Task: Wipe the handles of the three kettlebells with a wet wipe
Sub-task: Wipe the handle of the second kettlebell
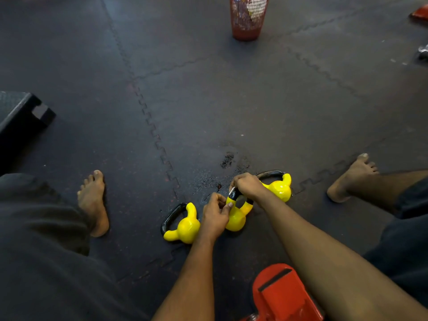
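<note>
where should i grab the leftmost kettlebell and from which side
Take the leftmost kettlebell by the black handle. It lies tipped on its side with the loop pointing left and away, so come from its left, hooking through the loop for a full grip. The yellow body is round and glossy, likely slippery.

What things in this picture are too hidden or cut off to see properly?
All in the head view:
- Wet wipe: only a white sliver shows; the right hand covers the rest.
- Middle kettlebell: the top of its handle is under that hand.
- Red mesh basket: cut off by the top edge, contents blurred.
- Red object: cut off by the bottom edge.
- Shiny thing: cut off by the right edge.
</note>
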